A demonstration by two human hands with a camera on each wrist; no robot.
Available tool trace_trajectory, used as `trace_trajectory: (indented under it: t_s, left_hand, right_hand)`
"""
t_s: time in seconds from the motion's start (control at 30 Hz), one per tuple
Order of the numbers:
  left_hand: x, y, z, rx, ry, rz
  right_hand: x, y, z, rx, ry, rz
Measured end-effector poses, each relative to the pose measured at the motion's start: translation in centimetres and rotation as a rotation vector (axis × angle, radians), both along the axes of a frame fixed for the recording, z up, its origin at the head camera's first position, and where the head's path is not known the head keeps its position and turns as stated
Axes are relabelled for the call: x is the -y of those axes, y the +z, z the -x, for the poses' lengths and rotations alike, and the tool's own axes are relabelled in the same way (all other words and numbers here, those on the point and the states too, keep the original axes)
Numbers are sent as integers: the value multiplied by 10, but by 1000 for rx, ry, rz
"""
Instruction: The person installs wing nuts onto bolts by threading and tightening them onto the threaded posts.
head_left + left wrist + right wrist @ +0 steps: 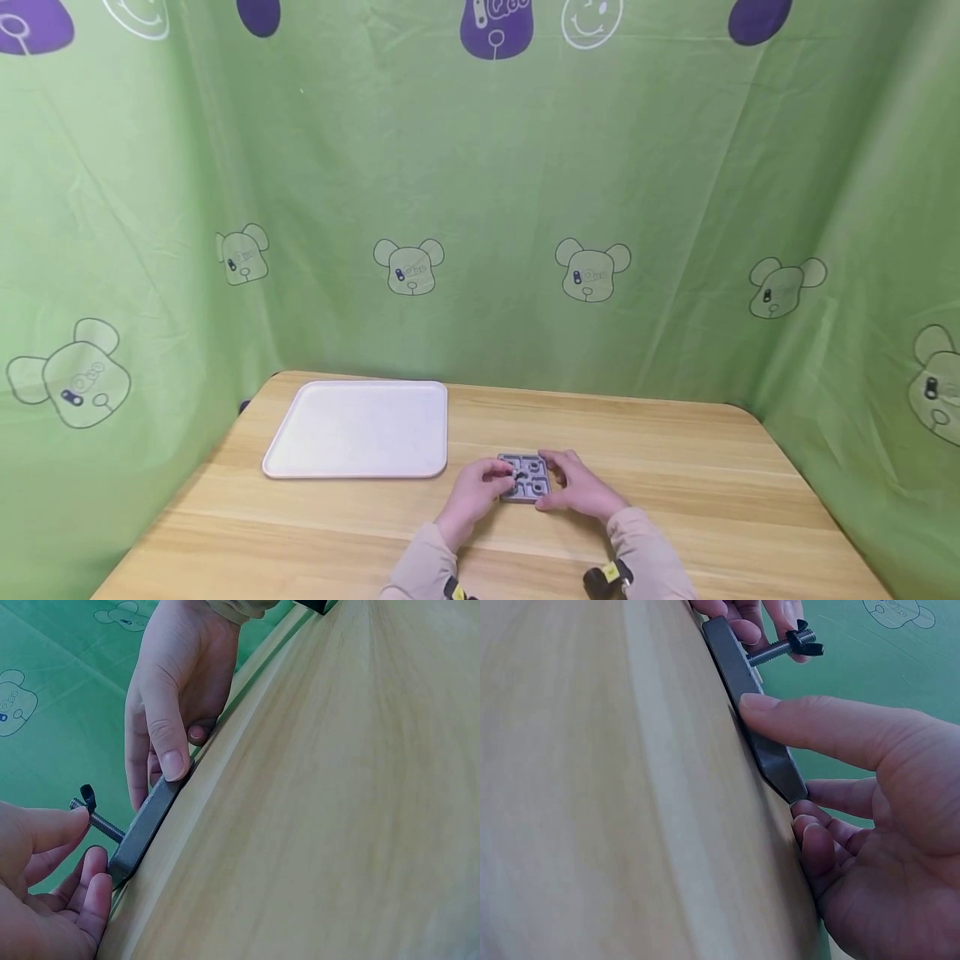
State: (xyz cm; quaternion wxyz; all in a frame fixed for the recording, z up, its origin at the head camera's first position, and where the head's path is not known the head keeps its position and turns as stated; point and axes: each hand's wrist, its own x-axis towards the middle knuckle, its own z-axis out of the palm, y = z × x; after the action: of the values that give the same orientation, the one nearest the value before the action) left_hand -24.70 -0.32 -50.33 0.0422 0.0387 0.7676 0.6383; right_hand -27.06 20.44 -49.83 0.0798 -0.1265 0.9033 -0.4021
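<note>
A grey square plate point(533, 488) with recesses and round holes lies on the table in the head view. From its upper face rises a threaded bolt point(106, 827), topped by a black wing nut point(808, 648). My left hand point(474, 493) is at the plate's left side, thumb and finger pinching the wing nut at the bolt's top. On the opposite side my right hand point(581, 490) grips the plate by its edges, the thumb point(780, 716) pressing the near side. The left palm hides part of the plate in the head view.
A white tray point(360, 429) stands at the left rear of the wooden table point(637, 433). Green printed curtains point(487, 183) enclose the back and both sides. Dark straps with yellow labels sit at both wrists.
</note>
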Motion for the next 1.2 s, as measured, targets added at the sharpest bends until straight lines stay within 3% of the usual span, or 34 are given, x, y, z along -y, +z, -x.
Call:
trace_trajectory:
  t_s: [0.27,0.57,1.2]
  left_hand:
    - [-1,-1,0,-2,5,12]
    - [-1,-2,-1,0,31,-86]
    - [0,-2,2,2,7,-61]
  right_hand:
    - [0,-1,0,-11,4,-11]
    - [0,-1,1,-5,6,7]
    - [0,1,0,1,5,4]
